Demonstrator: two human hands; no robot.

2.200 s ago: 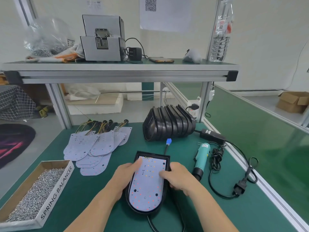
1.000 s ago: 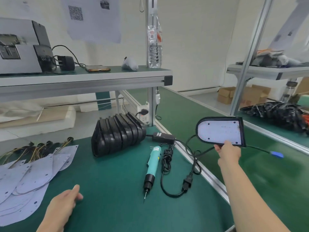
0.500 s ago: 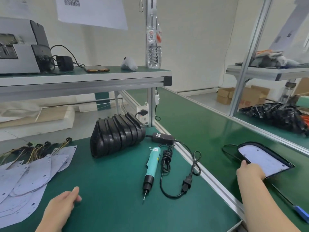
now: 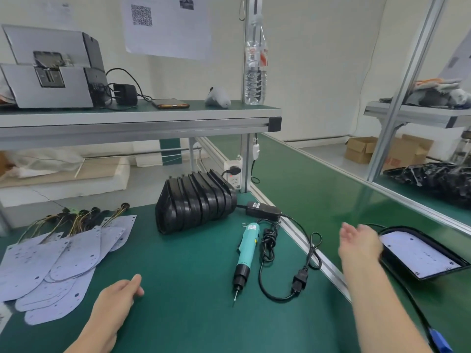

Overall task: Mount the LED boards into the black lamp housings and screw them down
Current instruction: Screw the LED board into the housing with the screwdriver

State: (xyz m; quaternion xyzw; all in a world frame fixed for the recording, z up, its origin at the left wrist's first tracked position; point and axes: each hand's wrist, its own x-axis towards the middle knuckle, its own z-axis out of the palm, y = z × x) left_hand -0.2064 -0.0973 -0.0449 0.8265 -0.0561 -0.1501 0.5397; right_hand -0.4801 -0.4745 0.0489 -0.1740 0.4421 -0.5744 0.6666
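LED boards (image 4: 51,263) lie fanned in a loose pile at nine o'clock on the green tabletop (image 4: 191,314), their wire bundles pointing toward twelve. A stack of black lamp housings (image 4: 196,202) lies on its side near the middle of the tabletop, toward twelve o'clock. One more housing with a board in it (image 4: 420,253) lies flat at three o'clock on the lower green surface (image 4: 318,187) beyond the tabletop's metal edge. Its black cable runs toward five o'clock and ends in a blue plug (image 4: 438,340).

Both hands hold nothing. The left hand (image 4: 114,299) rests palm down on the tabletop at seven o'clock, fingers loose, just beside the pile of boards. The right hand (image 4: 359,245) reaches out toward three o'clock with fingers spread and relaxed, just beside the nine o'clock edge of the filled housing. It is blurred, so I cannot tell whether it touches the rim.

A teal electric screwdriver (image 4: 246,250) lies between the hands, tip toward six o'clock. A coiled black power cord (image 4: 293,276) lies on its three o'clock side, and a black adapter (image 4: 262,211) sits toward twelve.

On the shelf (image 4: 140,118) above stand a grey machine (image 4: 51,72), a phone (image 4: 170,103) and a water bottle (image 4: 255,72).
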